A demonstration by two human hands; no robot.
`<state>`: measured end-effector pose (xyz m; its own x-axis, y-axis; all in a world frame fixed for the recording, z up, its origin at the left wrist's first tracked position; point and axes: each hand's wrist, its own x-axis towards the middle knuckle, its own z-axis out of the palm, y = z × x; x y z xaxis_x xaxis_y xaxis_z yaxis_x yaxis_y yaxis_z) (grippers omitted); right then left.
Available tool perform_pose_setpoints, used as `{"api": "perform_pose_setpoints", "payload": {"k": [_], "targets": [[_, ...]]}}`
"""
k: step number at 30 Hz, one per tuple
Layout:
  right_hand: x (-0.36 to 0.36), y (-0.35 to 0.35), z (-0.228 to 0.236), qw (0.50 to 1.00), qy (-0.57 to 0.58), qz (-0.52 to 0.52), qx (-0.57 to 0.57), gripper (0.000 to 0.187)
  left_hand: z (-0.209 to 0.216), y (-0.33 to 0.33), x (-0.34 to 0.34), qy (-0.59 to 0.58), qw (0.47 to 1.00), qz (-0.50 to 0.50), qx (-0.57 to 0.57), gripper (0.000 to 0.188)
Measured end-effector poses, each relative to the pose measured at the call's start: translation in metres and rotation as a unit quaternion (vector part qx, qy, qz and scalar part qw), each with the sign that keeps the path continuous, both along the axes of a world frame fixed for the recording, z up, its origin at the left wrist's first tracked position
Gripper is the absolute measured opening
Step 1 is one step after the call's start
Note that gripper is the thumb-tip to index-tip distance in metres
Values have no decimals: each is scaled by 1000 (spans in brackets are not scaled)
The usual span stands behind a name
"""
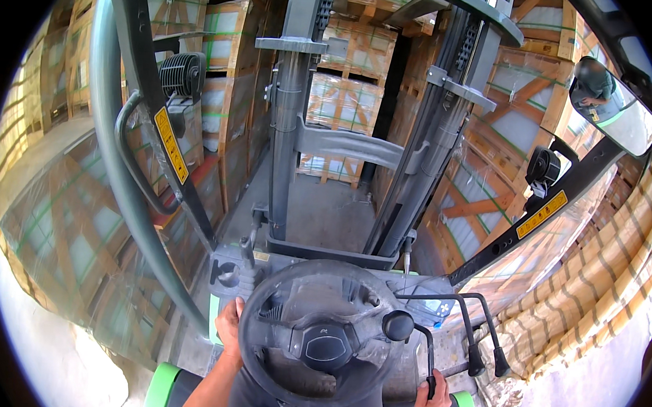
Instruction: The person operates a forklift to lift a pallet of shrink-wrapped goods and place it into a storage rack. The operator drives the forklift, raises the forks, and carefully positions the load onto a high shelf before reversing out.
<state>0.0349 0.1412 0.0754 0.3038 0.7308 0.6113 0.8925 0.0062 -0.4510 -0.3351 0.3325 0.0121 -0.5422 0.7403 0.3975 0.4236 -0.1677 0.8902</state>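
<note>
Round dark-grey plastic steering wheel (325,346) sits centred, low. Left hand (230,326), partly curled, is at its left rim; can't tell whether it grips. Right hand (432,404) wraps the bent black metal lever (430,359) beside it, presumably so both controls work together. Tall grey steel mast (283,141) ahead, gapped, likely for sight.

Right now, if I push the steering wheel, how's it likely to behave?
The steering wheel would probably turn rather than tip, being round and mounted at its centre. It looks thick-rimmed, so probably stiff. The round black knob seems attached, so likely swings around with it.
</note>
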Motion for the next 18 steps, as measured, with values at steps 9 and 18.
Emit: {"api": "perform_pose_setpoints", "payload": {"k": [9,18], "targets": [[-5,11,22,1000,-18,8,-3,34,-7,3,-1,10,1000,-2,-10,47],[0,46,53,999,-46,17,19,27,-13,4,-2,31,999,5,17,47]]}}
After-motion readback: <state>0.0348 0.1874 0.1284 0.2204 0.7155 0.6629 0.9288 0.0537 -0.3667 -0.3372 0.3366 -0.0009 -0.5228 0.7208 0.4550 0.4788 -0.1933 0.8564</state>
